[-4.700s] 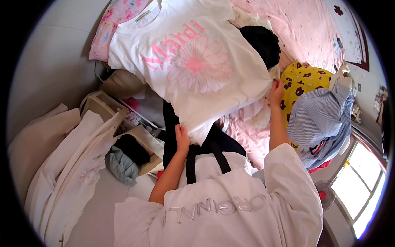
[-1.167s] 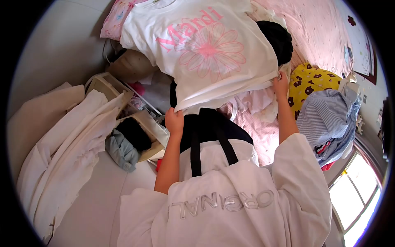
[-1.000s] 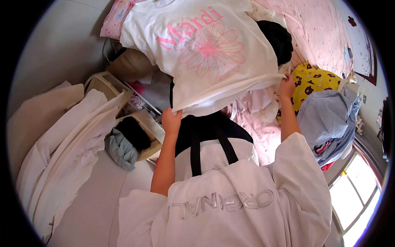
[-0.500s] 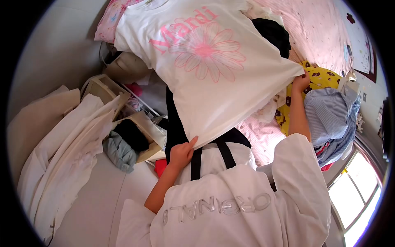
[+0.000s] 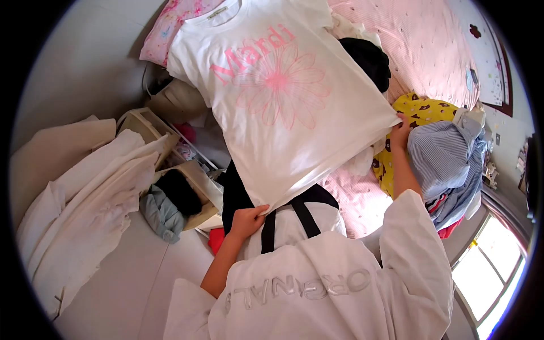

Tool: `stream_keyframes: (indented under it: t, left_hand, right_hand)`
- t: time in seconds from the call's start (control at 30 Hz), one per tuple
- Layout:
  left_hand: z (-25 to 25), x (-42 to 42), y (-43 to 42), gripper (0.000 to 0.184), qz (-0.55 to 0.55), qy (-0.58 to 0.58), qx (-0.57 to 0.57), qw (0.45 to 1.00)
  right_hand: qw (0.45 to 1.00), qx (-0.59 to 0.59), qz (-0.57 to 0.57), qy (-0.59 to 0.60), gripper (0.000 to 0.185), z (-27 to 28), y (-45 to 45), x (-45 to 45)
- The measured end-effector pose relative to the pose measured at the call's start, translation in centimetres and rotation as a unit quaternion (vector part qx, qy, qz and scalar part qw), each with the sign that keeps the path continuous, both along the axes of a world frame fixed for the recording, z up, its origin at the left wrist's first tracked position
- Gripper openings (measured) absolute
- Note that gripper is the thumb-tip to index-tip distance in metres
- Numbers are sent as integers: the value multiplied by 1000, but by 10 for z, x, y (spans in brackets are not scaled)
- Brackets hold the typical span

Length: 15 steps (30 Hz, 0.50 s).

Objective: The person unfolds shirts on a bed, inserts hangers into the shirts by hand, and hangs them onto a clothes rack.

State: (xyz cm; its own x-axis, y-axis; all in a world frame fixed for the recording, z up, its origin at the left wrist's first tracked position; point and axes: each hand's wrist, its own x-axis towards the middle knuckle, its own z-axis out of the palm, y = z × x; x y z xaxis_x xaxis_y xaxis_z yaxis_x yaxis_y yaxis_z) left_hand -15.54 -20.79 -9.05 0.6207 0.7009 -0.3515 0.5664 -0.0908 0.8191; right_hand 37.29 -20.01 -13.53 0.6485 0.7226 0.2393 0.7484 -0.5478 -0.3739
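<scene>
A white T-shirt (image 5: 317, 130) with a pink flower and pink "Mardi" lettering is spread out in front of me, its collar pointing away. My left hand (image 5: 247, 221) pinches the hem's near left corner, close to my lap. At the hem's right corner, my right hand (image 5: 400, 134) is closed on the cloth. Between the two hands the hem runs in a slanting line. Beyond the shirt's right side lies a black garment (image 5: 367, 59), partly covered by it.
Yellow patterned cloth (image 5: 422, 109) and a striped blue garment (image 5: 439, 147) are heaped on the right, on the pink bedding (image 5: 416, 45). Left, an open drawer (image 5: 207, 190) holds dark and grey-blue clothes. White cloth (image 5: 85, 192) hangs further left. A window (image 5: 490, 266) is at lower right.
My right hand has come lower and a little left with its corner of the T-shirt. The collar now shows more fully. My left hand still grips its corner, slightly lower.
</scene>
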Motion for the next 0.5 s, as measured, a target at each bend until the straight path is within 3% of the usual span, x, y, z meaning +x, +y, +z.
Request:
stream_keyframes:
  t: [0.1,0.2,0.3,0.4,0.5]
  left_hand:
    - [-12,7,0,22,-6,74,-26,997]
    - [-16,15,1,17,9,110,-37,993]
    - [-34,9,-11,19,21,119,-38,992]
    - [-56,0,-25,20,30,162,-41,985]
    - [-83,4,-31,21,6,199,-51,979]
  right_hand:
    - [989,-144,-40,1,19,7,7,-12]
    - [997,-72,-18,31,18,16,8,-17]
    - [981,31,122,-150,12,10,-1,7]
    - [988,17,98,-115,7,14,-6,4]
    - [962,-186,129,-155,6,10,-13,6]
